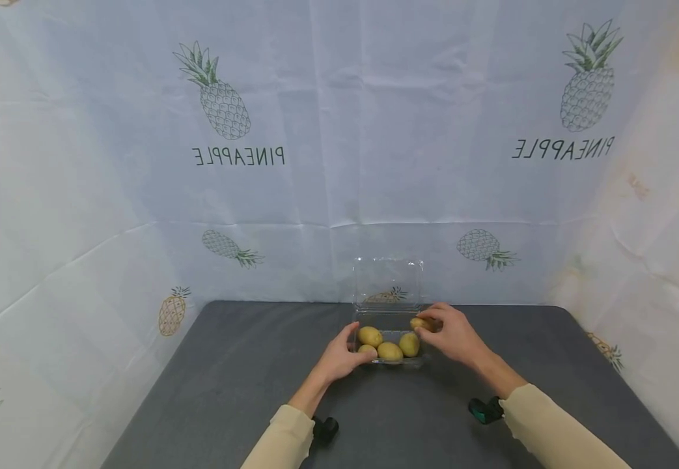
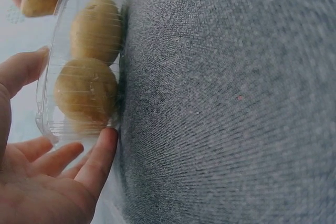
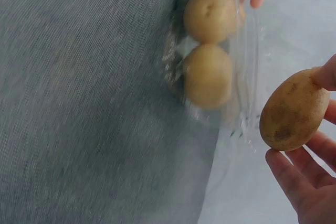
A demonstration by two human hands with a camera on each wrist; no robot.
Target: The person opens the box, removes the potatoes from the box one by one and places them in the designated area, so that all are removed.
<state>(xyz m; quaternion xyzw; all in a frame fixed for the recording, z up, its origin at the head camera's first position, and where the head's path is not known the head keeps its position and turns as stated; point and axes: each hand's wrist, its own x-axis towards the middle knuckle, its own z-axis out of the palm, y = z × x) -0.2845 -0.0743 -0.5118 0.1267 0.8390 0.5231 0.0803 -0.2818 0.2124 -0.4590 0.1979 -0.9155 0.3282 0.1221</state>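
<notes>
A clear plastic clamshell container stands on the table with its lid raised at the back. Inside it lie several yellow potatoes, also seen through the wall as a near potato in the left wrist view. My left hand grips the container's left end, thumb at the rim and fingers along the side. Over the container's right side, my right hand pinches one more potato between thumb and fingertips. That potato is held above rim height, apart from those inside.
The dark grey table stretches out in front and to both sides. Right behind the lid hangs a pale curtain printed with pineapples, which also closes in both sides. Dark wrist straps sit at the sleeve cuffs.
</notes>
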